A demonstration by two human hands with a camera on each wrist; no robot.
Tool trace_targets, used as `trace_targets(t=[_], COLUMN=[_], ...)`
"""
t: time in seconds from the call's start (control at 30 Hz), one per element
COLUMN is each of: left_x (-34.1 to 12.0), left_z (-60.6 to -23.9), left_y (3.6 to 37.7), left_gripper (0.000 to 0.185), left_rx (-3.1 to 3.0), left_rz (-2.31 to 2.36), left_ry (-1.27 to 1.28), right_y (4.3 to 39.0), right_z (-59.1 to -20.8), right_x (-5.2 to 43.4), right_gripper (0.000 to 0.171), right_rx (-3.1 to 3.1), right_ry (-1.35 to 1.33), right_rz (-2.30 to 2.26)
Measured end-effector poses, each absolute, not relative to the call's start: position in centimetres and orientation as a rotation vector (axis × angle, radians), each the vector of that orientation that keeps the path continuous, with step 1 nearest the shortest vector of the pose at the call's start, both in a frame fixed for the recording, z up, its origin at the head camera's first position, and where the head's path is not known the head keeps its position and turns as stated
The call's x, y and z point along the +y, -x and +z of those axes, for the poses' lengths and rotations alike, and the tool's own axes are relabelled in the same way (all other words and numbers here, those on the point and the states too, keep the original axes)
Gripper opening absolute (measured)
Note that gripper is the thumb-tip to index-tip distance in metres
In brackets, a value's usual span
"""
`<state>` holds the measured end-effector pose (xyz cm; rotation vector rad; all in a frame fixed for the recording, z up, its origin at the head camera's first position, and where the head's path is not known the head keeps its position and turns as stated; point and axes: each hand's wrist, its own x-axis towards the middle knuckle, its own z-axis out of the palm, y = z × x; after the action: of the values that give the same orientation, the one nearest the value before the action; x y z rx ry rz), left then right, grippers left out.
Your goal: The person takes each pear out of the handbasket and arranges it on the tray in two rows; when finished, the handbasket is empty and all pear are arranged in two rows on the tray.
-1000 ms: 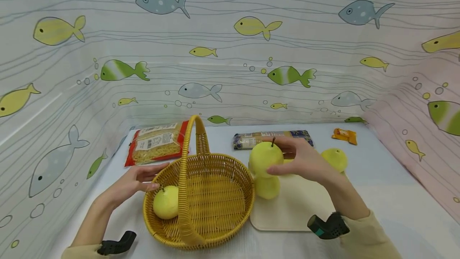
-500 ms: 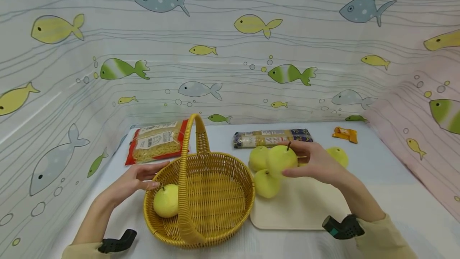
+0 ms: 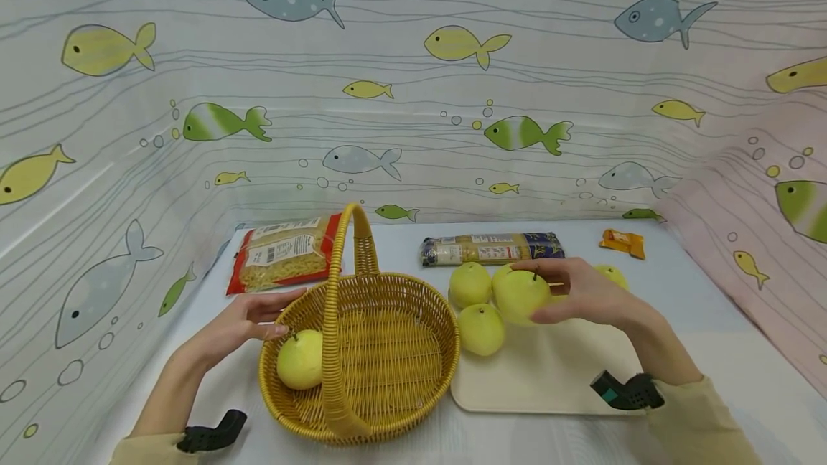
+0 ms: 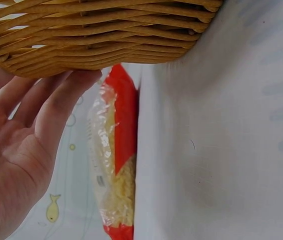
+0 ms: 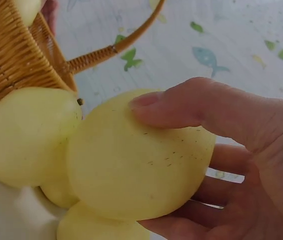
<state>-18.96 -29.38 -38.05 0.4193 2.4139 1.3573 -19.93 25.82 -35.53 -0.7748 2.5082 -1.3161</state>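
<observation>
Right hand grips a pear with curled fingers, low over the tray, touching other pears. Left hand, fingers straight, rests against the basket rim. Noodle packet label unreadable (too small).

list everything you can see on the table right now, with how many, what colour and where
basket: 1, golden wicker with handle, front centre of the table
pears: 5 in view, pale yellow-green; one in the basket, two on the board's left end, one in the right hand, one partly hidden behind that hand
board: 1, cream, right of the basket
noodle bag: 1, red and clear, back left
long packet: 1, clear with dark end, back centre
small packet: 1, orange, back right
table: 1, white
left hand: 1, fingers against the basket's left side
right hand: 1, grips a pear over the board
</observation>
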Motion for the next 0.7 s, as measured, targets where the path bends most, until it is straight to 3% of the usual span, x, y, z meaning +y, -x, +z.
trace_targets(t=[0.7], left_x=[-29.3], left_z=[-38.0], left_y=[18.9], left_gripper=[0.069], left_rx=[2.438], left_rz=[1.347], left_ry=[-0.402], right_y=[21.2], right_z=[-37.4], right_x=[27.4], right_gripper=[0.068], right_rx=[2.387], right_ry=[0.847], right_rz=[-1.142])
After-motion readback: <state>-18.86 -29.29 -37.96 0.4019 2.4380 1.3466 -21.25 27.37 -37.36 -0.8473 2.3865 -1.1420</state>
